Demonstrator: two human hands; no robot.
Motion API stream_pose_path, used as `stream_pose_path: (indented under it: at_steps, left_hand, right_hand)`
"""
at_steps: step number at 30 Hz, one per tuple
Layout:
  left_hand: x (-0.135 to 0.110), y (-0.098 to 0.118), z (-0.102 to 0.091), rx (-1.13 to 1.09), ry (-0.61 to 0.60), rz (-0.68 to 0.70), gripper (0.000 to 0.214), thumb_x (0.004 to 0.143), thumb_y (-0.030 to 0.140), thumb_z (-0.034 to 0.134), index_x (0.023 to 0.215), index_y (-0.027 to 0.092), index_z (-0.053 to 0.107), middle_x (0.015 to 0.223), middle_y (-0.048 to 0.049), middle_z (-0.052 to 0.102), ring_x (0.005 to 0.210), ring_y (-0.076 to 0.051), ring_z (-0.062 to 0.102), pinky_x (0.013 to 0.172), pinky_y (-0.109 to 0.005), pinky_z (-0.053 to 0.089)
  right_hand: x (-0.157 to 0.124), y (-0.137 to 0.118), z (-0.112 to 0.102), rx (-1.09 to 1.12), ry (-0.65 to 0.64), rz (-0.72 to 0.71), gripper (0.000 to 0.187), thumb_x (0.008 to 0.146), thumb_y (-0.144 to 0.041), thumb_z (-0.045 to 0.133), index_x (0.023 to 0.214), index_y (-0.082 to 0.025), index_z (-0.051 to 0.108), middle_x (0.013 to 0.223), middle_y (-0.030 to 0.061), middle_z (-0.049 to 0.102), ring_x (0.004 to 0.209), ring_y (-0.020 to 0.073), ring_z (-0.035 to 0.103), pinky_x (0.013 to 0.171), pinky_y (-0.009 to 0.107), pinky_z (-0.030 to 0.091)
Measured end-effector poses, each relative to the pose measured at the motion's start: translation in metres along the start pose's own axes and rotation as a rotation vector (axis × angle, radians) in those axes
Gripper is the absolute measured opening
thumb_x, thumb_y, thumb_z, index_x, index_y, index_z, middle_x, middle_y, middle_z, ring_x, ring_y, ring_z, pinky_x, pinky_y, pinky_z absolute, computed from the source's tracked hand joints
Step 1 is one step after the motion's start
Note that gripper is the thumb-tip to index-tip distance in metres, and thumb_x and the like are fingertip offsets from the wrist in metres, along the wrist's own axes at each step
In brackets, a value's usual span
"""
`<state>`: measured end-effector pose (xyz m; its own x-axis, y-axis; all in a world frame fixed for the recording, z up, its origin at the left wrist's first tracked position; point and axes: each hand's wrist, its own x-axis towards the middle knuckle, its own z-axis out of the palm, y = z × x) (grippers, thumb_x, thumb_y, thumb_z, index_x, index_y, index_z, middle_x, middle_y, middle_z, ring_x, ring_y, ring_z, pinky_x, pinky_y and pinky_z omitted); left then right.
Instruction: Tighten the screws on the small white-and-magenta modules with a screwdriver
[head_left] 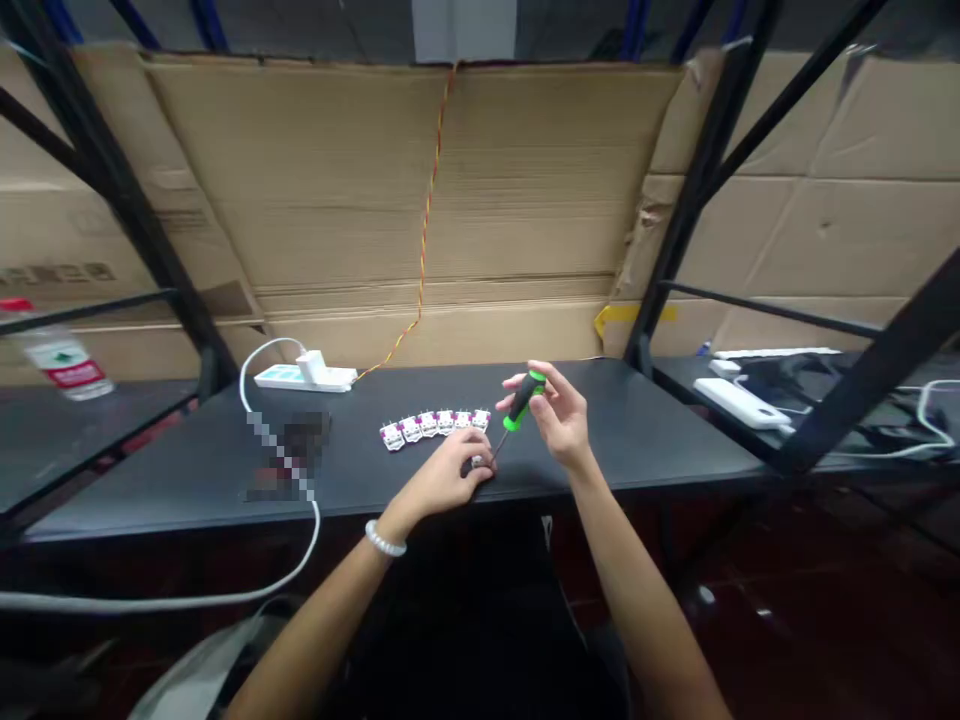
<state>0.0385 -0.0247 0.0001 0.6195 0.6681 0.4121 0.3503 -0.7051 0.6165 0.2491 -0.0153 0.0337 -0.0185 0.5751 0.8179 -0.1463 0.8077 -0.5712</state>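
In my right hand (564, 418) is a screwdriver (523, 402) with a black and green handle, gripped between thumb and fingers. Its thin shaft slants down and left to the fingertips of my left hand (450, 466). That hand rests low over the front of the table, fingers closed around a small white piece (478, 461) that is mostly hidden; the screwdriver's tip meets it or lies right beside it. Just beyond my left hand, several small white and purple plastic parts (427, 424) form a curved row on the table.
The black table (360, 490) has a cardboard wall (360, 200) behind it and black metal posts on both sides. A white power strip (337, 378) with a plug sits at the back left, its cable (316, 540) running over the front edge. A blurred-out patch lies at left.
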Motion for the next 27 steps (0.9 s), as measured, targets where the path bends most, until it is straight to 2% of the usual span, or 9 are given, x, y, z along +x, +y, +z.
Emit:
stream_pose_path:
  at_steps: [2,4,8,10,16,18,22,24,27]
  left_hand:
    - [0.0,-0.001,0.0,0.009,0.01,-0.004,0.011,0.092,0.016,0.066,0.087,0.021,0.074,0.113,-0.0077,0.067,0.116,-0.026,0.062,0.114,-0.044,0.049]
    - [0.001,-0.002,0.0,0.009,0.007,-0.002,0.01,0.092,0.016,0.066,0.088,0.021,0.074,0.113,-0.0075,0.067,0.115,-0.026,0.062,0.113,-0.043,0.05]
    - [0.002,-0.003,0.0,-0.007,0.004,0.008,0.01,0.092,0.016,0.067,0.087,0.02,0.074,0.112,-0.0078,0.066,0.112,-0.026,0.063,0.111,-0.043,0.05]
    - [0.001,-0.003,-0.001,-0.008,0.008,0.014,0.01,0.093,0.016,0.067,0.087,0.02,0.074,0.111,-0.0078,0.066,0.113,-0.026,0.062,0.112,-0.043,0.05]
    - [-0.001,0.006,-0.001,-0.054,-0.09,0.076,0.007,0.094,0.018,0.069,0.092,0.021,0.075,0.112,-0.0062,0.067,0.11,-0.024,0.065,0.109,-0.04,0.052]
    - [0.0,0.008,0.001,-0.076,-0.096,0.071,0.007,0.091,0.016,0.07,0.088,0.02,0.074,0.11,-0.0063,0.068,0.107,-0.023,0.066,0.106,-0.039,0.053]
    - [0.002,0.009,0.002,-0.06,-0.051,0.034,0.009,0.089,0.013,0.07,0.084,0.02,0.072,0.107,-0.0066,0.068,0.106,-0.024,0.065,0.104,-0.039,0.052]
    - [0.002,0.008,0.002,-0.05,-0.025,0.026,0.01,0.088,0.011,0.069,0.083,0.02,0.072,0.108,-0.0064,0.067,0.107,-0.024,0.065,0.106,-0.039,0.052]
    - [0.001,0.005,0.003,-0.059,-0.011,0.026,0.011,0.089,0.01,0.068,0.083,0.02,0.071,0.11,-0.0063,0.066,0.11,-0.024,0.064,0.108,-0.039,0.051]
  right_hand:
    - [0.001,0.002,0.002,0.012,0.037,0.025,0.051,0.091,-0.052,0.079,0.133,-0.027,0.065,0.099,0.0046,0.075,0.071,0.0184,0.076,0.066,0.035,0.066]
    - [0.0,-0.001,0.007,-0.011,0.048,0.033,0.054,0.089,-0.053,0.081,0.133,-0.026,0.065,0.101,0.0051,0.074,0.074,0.0187,0.076,0.067,0.034,0.066]
    - [-0.003,-0.014,0.017,-0.042,-0.054,0.056,0.05,0.102,-0.053,0.063,0.146,-0.029,0.06,0.128,0.0123,0.072,0.096,0.024,0.078,0.085,0.044,0.068]
    - [-0.005,-0.02,0.022,-0.077,-0.064,0.059,0.046,0.103,-0.047,0.063,0.146,-0.029,0.061,0.128,0.0115,0.072,0.095,0.0235,0.077,0.089,0.046,0.067]
    - [-0.007,-0.023,0.03,-0.444,0.168,-0.127,0.042,0.091,-0.038,0.081,0.131,-0.03,0.072,0.114,0.0077,0.065,0.094,0.0216,0.065,0.087,0.041,0.062]
    - [-0.006,-0.024,0.028,-0.42,0.153,-0.116,0.04,0.096,-0.041,0.074,0.134,-0.029,0.069,0.122,0.0101,0.064,0.098,0.023,0.067,0.09,0.043,0.062]
    - [-0.007,-0.028,0.022,-0.165,-0.023,0.036,0.039,0.107,-0.043,0.056,0.143,-0.029,0.06,0.134,0.013,0.068,0.103,0.0246,0.075,0.088,0.044,0.066]
    - [-0.008,-0.029,0.019,-0.125,-0.048,0.073,0.039,0.105,-0.041,0.061,0.143,-0.03,0.061,0.129,0.011,0.072,0.096,0.0228,0.077,0.084,0.041,0.067]
    - [-0.01,-0.025,0.016,-0.215,0.005,0.031,0.037,0.098,-0.035,0.074,0.134,-0.03,0.068,0.118,0.0072,0.07,0.092,0.0201,0.074,0.081,0.037,0.066]
